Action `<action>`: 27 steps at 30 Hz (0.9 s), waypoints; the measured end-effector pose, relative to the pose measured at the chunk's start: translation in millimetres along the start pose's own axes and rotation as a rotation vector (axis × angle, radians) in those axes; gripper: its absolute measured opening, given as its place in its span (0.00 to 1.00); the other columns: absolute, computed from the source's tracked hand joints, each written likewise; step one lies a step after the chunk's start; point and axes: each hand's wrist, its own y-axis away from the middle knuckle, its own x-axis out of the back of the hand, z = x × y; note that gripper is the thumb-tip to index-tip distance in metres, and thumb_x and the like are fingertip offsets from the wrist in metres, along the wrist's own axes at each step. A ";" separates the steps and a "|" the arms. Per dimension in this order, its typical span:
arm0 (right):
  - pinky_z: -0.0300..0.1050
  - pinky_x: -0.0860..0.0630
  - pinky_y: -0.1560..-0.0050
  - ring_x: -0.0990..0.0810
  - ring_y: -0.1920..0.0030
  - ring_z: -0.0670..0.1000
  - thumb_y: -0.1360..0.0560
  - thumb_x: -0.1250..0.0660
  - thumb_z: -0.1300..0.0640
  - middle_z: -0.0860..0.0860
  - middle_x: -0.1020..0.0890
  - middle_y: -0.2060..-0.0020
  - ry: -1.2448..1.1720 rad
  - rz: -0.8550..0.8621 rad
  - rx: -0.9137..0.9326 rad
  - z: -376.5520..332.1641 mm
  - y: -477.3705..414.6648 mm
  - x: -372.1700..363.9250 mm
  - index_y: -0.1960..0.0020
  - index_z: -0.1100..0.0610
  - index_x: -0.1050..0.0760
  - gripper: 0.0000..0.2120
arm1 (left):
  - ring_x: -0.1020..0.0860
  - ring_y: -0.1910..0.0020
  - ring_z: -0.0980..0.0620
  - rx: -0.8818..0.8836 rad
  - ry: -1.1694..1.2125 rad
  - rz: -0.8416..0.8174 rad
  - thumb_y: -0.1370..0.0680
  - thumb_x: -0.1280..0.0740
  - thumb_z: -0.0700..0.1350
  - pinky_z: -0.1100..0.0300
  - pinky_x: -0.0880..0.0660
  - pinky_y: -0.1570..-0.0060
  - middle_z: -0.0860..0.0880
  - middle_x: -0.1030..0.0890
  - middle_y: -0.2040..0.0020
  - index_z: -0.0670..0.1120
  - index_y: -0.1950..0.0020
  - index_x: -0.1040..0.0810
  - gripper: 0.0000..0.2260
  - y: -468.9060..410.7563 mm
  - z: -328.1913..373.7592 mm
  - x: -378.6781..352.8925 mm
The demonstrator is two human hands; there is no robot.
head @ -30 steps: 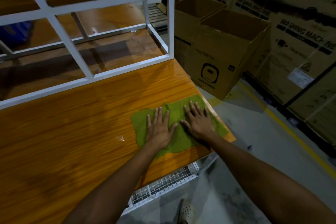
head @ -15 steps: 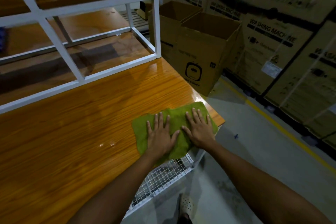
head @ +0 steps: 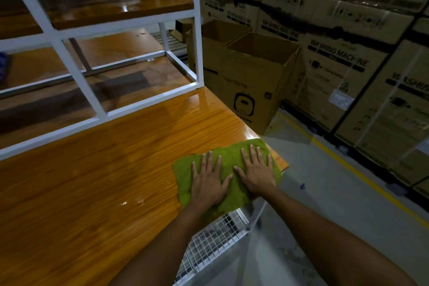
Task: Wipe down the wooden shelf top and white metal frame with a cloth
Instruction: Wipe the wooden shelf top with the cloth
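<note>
My left hand (head: 210, 183) and right hand (head: 257, 173), flat on the cloth (head: 228, 160), have slid it to the shelf top's (head: 104, 181) lower-right corner; frame (head: 69, 58) remains.

Two hands flat on a cloth at the shelf corner

The left hand (head: 210, 184) and right hand (head: 256, 173) press the green cloth (head: 228, 160) onto the wooden shelf top (head: 104, 193), at its near right corner, fingers spread.

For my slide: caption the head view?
Both flat hands press a green cloth onto the glossy wooden shelf top's corner.
</note>
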 end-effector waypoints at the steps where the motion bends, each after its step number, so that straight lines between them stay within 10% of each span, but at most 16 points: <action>1: 0.64 0.60 0.24 0.60 0.21 0.56 0.29 0.72 0.26 0.54 0.58 0.20 0.007 0.001 0.015 -1.1 -2.0 -0.4 0.20 0.47 0.60 0.44 | 0.60 0.21 0.44 0.009 0.000 0.003 0.22 0.59 0.69 0.37 0.59 0.26 0.44 0.58 0.19 0.52 0.19 0.55 0.36 1.3 -0.4 -1.1; 14: 0.62 0.57 0.23 0.56 0.20 0.56 0.28 0.70 0.25 0.53 0.53 0.20 -0.032 0.033 0.195 27.8 28.7 -4.9 0.19 0.47 0.53 0.44 | 0.61 0.21 0.42 0.153 -0.034 -0.004 0.27 0.69 0.71 0.35 0.58 0.26 0.43 0.60 0.20 0.52 0.19 0.58 0.40 40.2 39.9 -6.9; 27: 0.60 0.59 0.23 0.59 0.21 0.57 0.20 0.58 0.32 0.58 0.57 0.20 -0.031 0.026 0.056 58.2 -24.6 7.3 0.19 0.53 0.58 0.38 | 0.60 0.21 0.47 0.000 -0.017 0.030 0.21 0.58 0.68 0.38 0.59 0.25 0.47 0.58 0.19 0.54 0.19 0.57 0.33 -35.9 62.8 -9.6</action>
